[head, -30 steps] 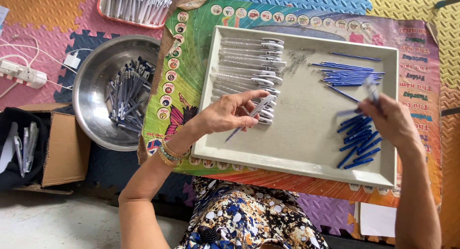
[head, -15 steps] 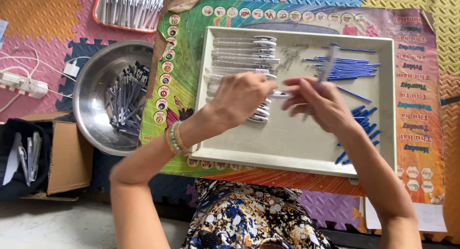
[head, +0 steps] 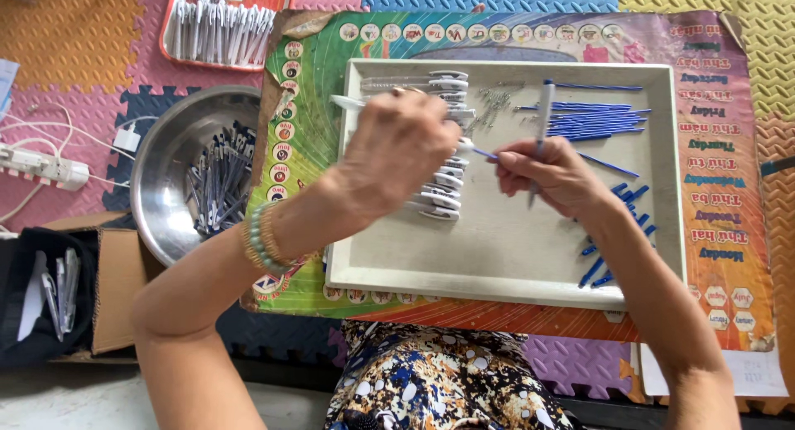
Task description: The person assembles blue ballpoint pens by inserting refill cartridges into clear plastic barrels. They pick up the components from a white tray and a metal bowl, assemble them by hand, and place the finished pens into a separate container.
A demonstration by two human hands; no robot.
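1. Both hands have been brought together over the white tray point(head: 671, 173) since a second ago.
2. A white pen barrel point(head: 352, 103) is gripped in the closed left hand point(head: 397, 148).
3. A blue refill point(head: 484, 154) and a second barrel point(head: 542, 115) are pinched in the right hand point(head: 551, 177).
4. Assembled pens point(head: 435, 200) lie mid-tray; many loose refills point(head: 592, 120) remain far right.

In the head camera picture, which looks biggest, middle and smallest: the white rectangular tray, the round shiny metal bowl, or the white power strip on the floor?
1. White rectangular tray, clearly the largest.
2. Round shiny metal bowl, partly hidden under the colourful mat, but plainly smaller than the tray.
3. White power strip, smallest, though cut off by the picture's left edge.
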